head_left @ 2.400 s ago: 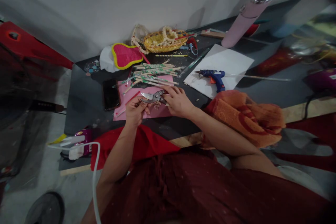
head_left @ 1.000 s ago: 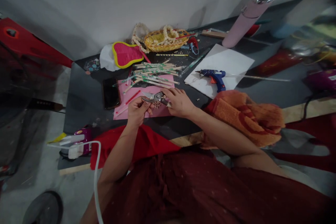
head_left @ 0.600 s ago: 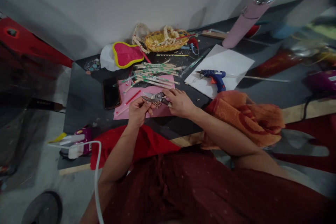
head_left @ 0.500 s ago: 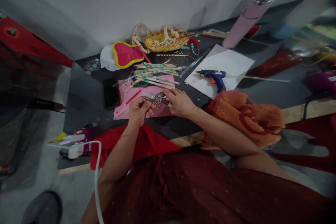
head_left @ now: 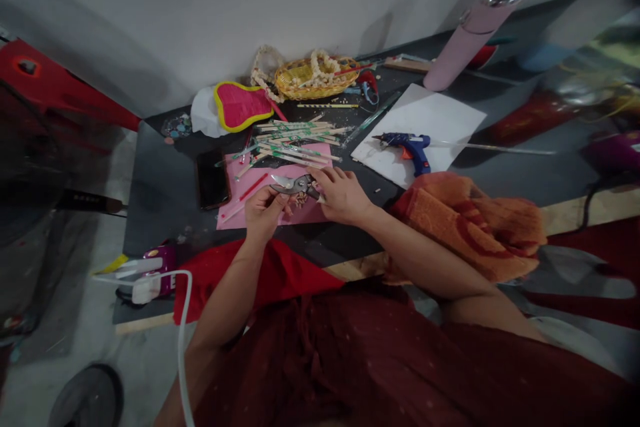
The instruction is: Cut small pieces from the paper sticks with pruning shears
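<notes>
I've got the pruning shears (head_left: 297,185) lying almost level in front of me, long axis running left to right, blade tips pointing left and slightly up, held over the pink paper sheet (head_left: 260,177). The blades look slightly parted. My right hand (head_left: 343,195) closes in a narrow grip on the handle end, and its fingers hide where the handles finish. My left hand (head_left: 264,213) curls up under the tool near the pivot. Just below the pivot sits a cluster of small pale bits (head_left: 301,199), too small for me to make out. Beyond, sticks with green strips (head_left: 295,143) lie heaped at the paper's far edge, a phone (head_left: 213,179) sits to the left, and a blue glue gun (head_left: 405,147) rests on a white sheet (head_left: 440,113).
</notes>
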A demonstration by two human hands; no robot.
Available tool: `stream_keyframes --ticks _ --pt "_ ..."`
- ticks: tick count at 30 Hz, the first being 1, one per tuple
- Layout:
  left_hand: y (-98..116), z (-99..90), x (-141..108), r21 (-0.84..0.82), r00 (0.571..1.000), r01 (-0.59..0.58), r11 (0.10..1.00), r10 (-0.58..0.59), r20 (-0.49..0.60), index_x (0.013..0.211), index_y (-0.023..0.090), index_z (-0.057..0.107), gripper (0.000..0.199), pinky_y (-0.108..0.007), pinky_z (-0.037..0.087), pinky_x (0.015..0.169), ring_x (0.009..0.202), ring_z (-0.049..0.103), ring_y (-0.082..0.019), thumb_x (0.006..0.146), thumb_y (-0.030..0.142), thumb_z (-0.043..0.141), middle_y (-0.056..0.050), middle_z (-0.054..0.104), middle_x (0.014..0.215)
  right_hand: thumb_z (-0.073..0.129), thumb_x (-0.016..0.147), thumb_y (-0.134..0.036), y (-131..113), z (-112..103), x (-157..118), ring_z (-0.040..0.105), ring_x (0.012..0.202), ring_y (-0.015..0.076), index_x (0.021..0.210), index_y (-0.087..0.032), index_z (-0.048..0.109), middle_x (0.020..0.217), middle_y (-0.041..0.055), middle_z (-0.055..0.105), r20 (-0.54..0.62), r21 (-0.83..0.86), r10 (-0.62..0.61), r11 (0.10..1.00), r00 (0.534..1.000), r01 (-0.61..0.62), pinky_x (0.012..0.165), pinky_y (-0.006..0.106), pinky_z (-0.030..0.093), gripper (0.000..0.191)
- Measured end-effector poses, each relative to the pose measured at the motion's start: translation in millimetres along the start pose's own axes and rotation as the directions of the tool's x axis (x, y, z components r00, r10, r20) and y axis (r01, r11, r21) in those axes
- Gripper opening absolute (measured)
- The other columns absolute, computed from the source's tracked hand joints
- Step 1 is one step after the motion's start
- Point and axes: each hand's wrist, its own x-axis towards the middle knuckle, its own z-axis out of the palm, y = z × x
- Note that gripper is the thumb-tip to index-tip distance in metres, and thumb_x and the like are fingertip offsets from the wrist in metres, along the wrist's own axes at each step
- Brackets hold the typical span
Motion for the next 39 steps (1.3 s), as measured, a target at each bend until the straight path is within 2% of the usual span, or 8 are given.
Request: stream_keyframes --ticks 5,11,26,34,39 --pt "-3.1 -1.7 -0.8 -0.025 0.999 0.037 0.999 -0.036 0.004 0.071 0.014 0.064 0.025 -0.022 0.051 0.043 0.040 0.056 -0.009 0.068 0.036 0.076 -0.001 0.069 0.063 0.046 0.082 -0.024 2.3 -1.0 -0.1 0.044 0.116 0.0290 0.148 -0.022 0.021 0.135 0.0116 0.047 0.012 -0.028 -0.044 0.999 0.999 0.044 0.088 0.043 0.039 0.071" --pt "-3.4 -3.5 -0.8 -0.100 0.992 0.118 0.988 -0.114 0.051 0.071 0.013 0.063 0.028 -0.021 0.050 0.039 0.037 0.055 -0.008 0.069 0.038 0.076 -0.002 0.068 0.062 0.047 0.080 -0.023 5.1 -0.8 0.0 0.043 0.115 0.0290 0.148 -0.022 0.021 0.135 0.0109 0.046 -0.009 -0.015 -0.084 0.996 0.996 0.083 0.088 0.042 0.040 0.073" --pt "-0.6 -3.2 -1.5 -0.106 0.994 0.087 0.991 -0.079 0.073 0.071 0.013 0.063 0.029 -0.020 0.049 0.038 0.037 0.055 -0.008 0.069 0.038 0.076 -0.002 0.068 0.061 0.048 0.081 -0.024 5.6 -2.1 1.0 0.043 0.120 0.0281 0.148 -0.022 0.022 0.141 0.0103 0.042 0.012 0.013 -0.100 0.995 0.995 0.100 0.093 0.041 0.038 0.072" --pt "-1.5 -3.1 -0.6 -0.072 0.997 0.054 0.996 -0.050 0.061 0.071 0.013 0.063 0.027 -0.018 0.047 0.038 0.038 0.055 -0.008 0.071 0.037 0.074 -0.003 0.069 0.063 0.049 0.081 -0.026 5.1 -0.9 -1.2 0.050 0.113 0.0277 0.142 -0.024 0.034 0.136 0.0103 0.048 0.023 0.034 -0.070 0.997 0.997 0.069 0.090 0.041 0.040 0.063" --pt "-0.9 -2.5 -1.6 -0.054 0.996 0.080 0.995 -0.078 0.045 0.069 0.013 0.062 0.029 -0.018 0.046 0.038 0.037 0.054 -0.007 0.071 0.039 0.074 -0.003 0.069 0.063 0.049 0.083 -0.027 6.2 1.3 -1.1 0.052 0.112 0.0273 0.139 -0.023 0.039 0.131 0.0116 0.052 0.031 0.053 -0.061 0.997 0.998 0.059 0.089 0.039 0.041 0.057"
